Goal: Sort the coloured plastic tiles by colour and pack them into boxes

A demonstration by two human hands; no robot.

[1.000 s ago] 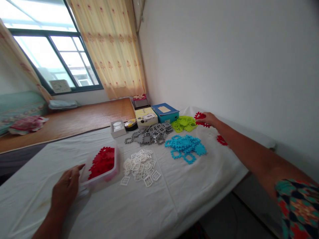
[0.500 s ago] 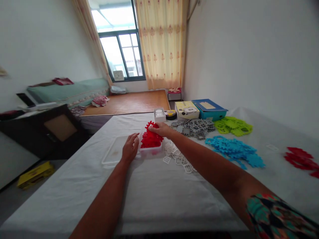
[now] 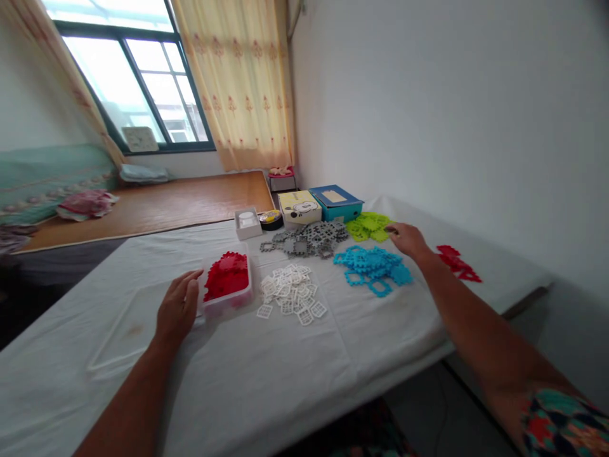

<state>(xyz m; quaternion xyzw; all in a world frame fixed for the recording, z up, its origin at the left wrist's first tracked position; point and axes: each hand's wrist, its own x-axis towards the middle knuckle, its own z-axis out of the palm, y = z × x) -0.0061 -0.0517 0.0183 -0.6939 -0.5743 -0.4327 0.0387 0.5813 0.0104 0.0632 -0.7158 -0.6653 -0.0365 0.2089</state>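
Note:
A clear plastic box [image 3: 228, 303] filled with red toothed plastic building pieces [image 3: 227, 274] sits on the white-clothed table. My left hand [image 3: 178, 304] rests at the box's left side, fingers stretched out and holding nothing. Over to the right, my right hand [image 3: 408, 240] is raised beside the lime-green pieces [image 3: 369, 226], its fingers curled together. What they hold, if anything, is too small to make out. Loose red pieces [image 3: 457, 263] lie to the right of that forearm. A heap of blue pieces [image 3: 373, 268] is left of and below the right hand.
White lattice pieces [image 3: 290, 289] are spread right of the box, with grey pieces [image 3: 309, 238] behind them. A clear lid [image 3: 124, 327] lies at left. Along the back stand a small white box [image 3: 248, 223], a round tin [image 3: 271, 220], a yellow box [image 3: 299, 208] and a blue box [image 3: 335, 202].
My right hand has left the red pieces in the box and swung far right, beside the green pile. My left hand stays by the box. The view has turned right.

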